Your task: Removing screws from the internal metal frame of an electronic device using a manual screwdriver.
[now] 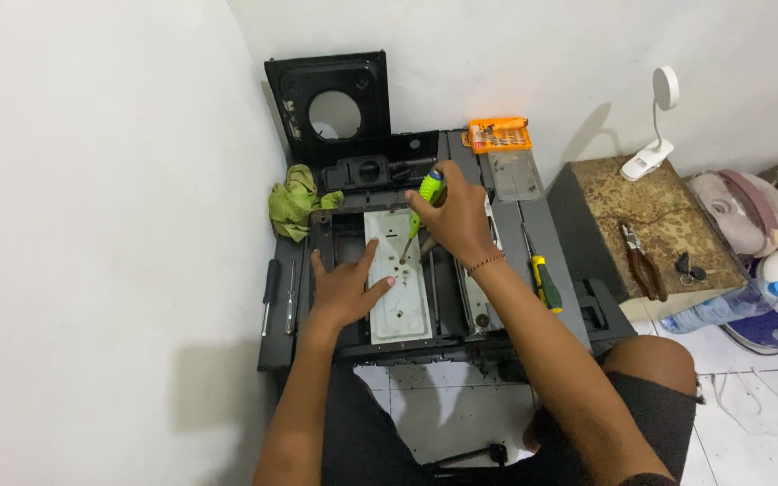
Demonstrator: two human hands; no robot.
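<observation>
Right hand (454,219) fingers are gripping green screwdriver (420,203), tip pointing 7 o'clock onto white plate (398,297). Left hand (344,290) is lying flat, released, fingers pressing plate's 9 o'clock edge.

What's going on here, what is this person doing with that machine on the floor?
A person sits over an opened black machine by the wall. The right hand holds a green-handled screwdriver, its tip down on a pale metal plate inside. The left hand lies flat on that plate. A second screwdriver and an orange bit case lie on the machine.
</observation>
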